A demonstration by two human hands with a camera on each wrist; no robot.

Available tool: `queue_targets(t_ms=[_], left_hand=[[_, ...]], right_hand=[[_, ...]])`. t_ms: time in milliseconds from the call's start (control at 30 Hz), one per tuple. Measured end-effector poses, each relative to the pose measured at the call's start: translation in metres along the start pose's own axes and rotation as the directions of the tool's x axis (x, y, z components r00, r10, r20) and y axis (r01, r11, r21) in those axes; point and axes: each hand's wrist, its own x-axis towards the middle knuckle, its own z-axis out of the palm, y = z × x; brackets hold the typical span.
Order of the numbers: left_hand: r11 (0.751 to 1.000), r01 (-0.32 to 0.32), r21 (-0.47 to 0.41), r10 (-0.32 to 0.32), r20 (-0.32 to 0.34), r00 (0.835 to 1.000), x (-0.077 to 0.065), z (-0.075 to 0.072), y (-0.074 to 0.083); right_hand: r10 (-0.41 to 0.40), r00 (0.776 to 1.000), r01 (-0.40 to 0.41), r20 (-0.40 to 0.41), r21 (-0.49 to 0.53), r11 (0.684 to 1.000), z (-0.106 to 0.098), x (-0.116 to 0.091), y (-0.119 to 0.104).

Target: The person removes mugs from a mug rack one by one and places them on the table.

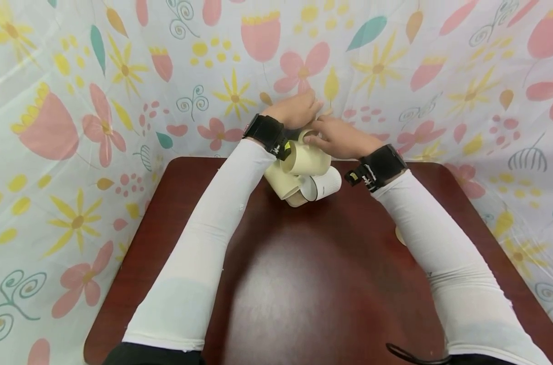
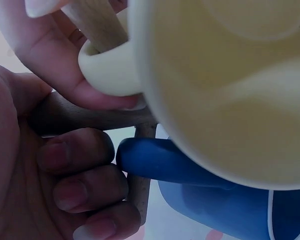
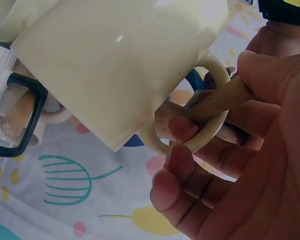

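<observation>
Wooden pegs of a mug rack (image 3: 222, 100) carry several mugs. At the top is a cream mug (image 1: 310, 161), its handle (image 3: 212, 132) looped around one peg. My right hand (image 1: 338, 136) holds that mug by the handle, with fingertips at the loop and the thumb near the peg's end. My left hand (image 1: 295, 109) is behind the mugs, its fingers (image 2: 92, 187) curled around a dark wooden part of the rack. Close to those fingers hangs a blue mug (image 2: 214, 207). Lower down are another cream mug (image 1: 281, 181) and a white ribbed mug (image 1: 327, 183) with a dark rim and handle.
The rack stands at the far edge of a dark red-brown table (image 1: 285, 284), near a flower-patterned curtain (image 1: 221, 45). A pale round object (image 1: 400, 235) lies partly hidden by the right sleeve. A black cord loop (image 1: 409, 355) shows at the front edge.
</observation>
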Motion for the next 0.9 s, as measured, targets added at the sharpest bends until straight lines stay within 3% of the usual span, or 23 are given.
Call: queue_targets(t_ms=[367, 900], left_hand=[[1.0, -0.025, 0.01, 0.026, -0.018, 1.0, 0.005, 0.007, -0.006], [0.999, -0.042, -0.016, 0.041, -0.018, 0.999, 0.006, 0.002, -0.011]], right_hand=[[-0.019, 1.0, 0.019, -0.013, 0.002, 1.0, 0.004, 0.002, 0.007], [-0.058, 0.985, 0.055, -0.161, -0.023, 0.998, 0.003, 0.006, 0.013]])
